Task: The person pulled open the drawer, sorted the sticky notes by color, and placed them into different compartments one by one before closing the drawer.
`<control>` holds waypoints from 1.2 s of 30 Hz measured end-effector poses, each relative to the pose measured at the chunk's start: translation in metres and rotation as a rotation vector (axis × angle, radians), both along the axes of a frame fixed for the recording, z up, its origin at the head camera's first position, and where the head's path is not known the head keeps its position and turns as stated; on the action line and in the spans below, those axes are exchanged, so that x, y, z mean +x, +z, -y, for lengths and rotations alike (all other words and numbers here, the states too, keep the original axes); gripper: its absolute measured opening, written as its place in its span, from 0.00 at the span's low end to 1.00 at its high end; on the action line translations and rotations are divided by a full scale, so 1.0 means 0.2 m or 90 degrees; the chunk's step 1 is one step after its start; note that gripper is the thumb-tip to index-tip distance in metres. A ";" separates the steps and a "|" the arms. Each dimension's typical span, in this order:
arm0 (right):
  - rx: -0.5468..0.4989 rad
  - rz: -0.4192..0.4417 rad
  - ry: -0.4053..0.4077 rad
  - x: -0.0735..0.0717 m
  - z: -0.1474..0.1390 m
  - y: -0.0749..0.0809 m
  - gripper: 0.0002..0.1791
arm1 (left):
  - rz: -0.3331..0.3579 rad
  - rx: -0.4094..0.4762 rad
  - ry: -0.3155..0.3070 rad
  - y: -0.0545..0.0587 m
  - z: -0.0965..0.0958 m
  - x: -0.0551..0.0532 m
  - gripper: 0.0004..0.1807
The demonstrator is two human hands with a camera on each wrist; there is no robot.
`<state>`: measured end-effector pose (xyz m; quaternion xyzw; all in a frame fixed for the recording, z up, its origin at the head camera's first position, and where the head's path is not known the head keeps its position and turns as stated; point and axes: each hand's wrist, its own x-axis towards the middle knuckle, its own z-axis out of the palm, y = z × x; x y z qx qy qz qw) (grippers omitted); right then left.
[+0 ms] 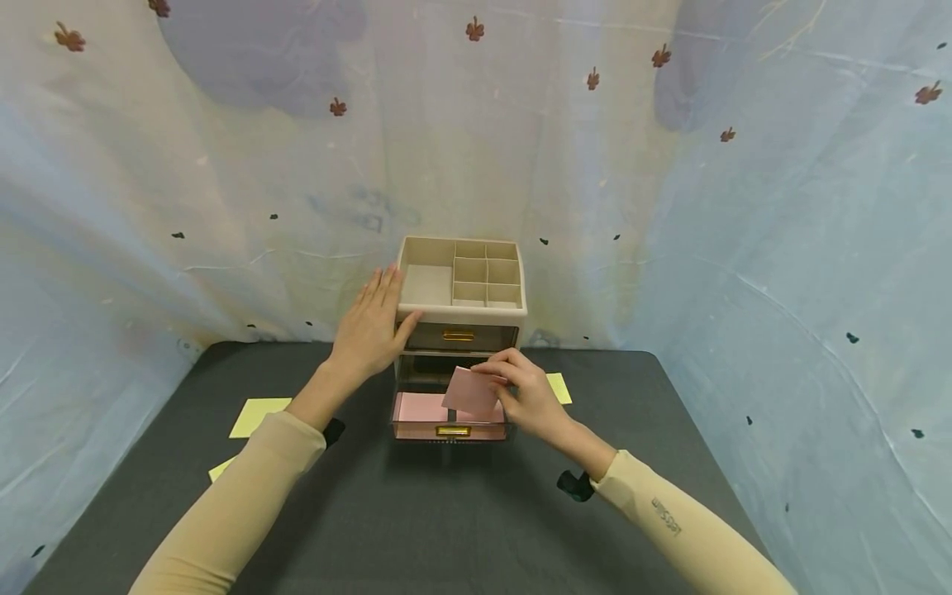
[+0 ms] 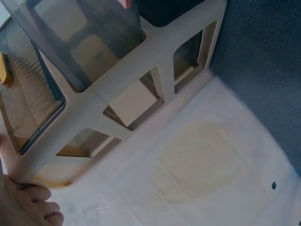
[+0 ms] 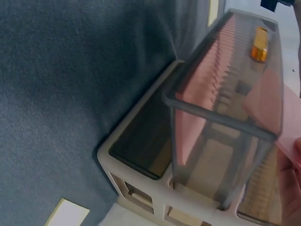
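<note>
One drawer – pink papers inside | right grip pinches pink slip | left grip unclenched, touching organizer

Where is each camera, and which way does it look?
Head: on the person's head, looking forward and down at the drawer box; the left hand, right hand and both sleeves show.
Left wrist: on that wrist, looking at the box's side with its openings; some of the left hand shows bottom left.
Right wrist: on that wrist, looking at the pulled-out drawer; some of the right hand shows at the right edge.
Shared: head and right wrist both show the pink sheet.
</note>
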<state>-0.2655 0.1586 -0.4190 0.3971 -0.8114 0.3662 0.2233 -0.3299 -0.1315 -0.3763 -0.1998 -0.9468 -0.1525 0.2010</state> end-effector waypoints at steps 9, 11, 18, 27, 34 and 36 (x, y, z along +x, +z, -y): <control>0.055 0.045 -0.003 0.01 0.07 -0.01 0.27 | -0.001 0.009 0.001 0.00 0.00 0.00 0.46; 0.058 0.052 0.003 0.01 0.08 -0.02 0.27 | -0.002 0.009 0.002 0.00 0.00 0.00 0.46; 0.092 0.076 0.020 0.01 0.10 -0.03 0.25 | -0.003 0.005 0.000 0.00 0.00 0.00 0.46; 0.136 0.113 0.040 -0.01 0.12 -0.04 0.21 | -0.001 0.002 0.005 0.01 0.00 0.01 0.46; 0.163 0.141 0.050 -0.03 0.14 -0.01 0.20 | 0.003 0.005 0.003 0.01 0.00 0.01 0.46; 0.170 0.147 0.048 -0.04 0.15 0.00 0.19 | 0.002 0.004 0.003 0.00 0.00 0.01 0.46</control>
